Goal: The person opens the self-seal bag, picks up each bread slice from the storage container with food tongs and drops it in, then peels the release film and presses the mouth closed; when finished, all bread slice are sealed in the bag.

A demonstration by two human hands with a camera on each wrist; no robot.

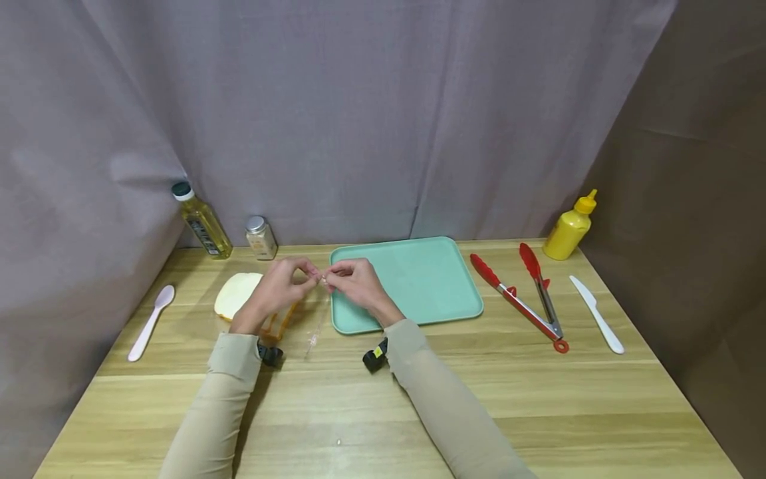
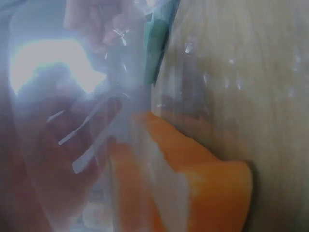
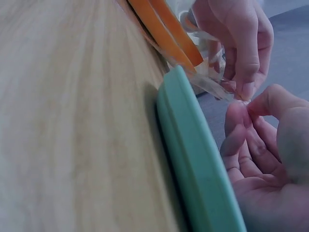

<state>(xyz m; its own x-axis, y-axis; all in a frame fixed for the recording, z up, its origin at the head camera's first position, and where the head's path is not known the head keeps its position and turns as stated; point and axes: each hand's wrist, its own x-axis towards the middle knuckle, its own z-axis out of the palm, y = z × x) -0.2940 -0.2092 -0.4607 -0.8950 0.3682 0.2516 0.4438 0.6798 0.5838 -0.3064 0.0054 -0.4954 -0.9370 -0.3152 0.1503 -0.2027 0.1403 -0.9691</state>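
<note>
Bread slices (image 1: 237, 293) with brown crusts lie at the left of the table inside a clear plastic bag (image 1: 313, 336). My left hand (image 1: 280, 287), above the bread, pinches the gathered end of the bag between thumb and fingertips. Meeting it over the left edge of the green tray (image 1: 413, 279), my right hand (image 1: 359, 285) pinches the same gathered plastic. In the right wrist view, both hands' fingertips come together at the twisted plastic (image 3: 242, 100). The bag's glossy film covers much of the left wrist view, with the crust (image 2: 217, 193) showing below.
An oil bottle (image 1: 205, 226) and a shaker jar (image 1: 260, 238) stand at the back left, above a pink spoon (image 1: 151, 324). To the tray's right lie red-tipped tongs (image 1: 520, 303) and a white knife (image 1: 596, 314). A yellow squeeze bottle (image 1: 567, 233) stands in the back right corner.
</note>
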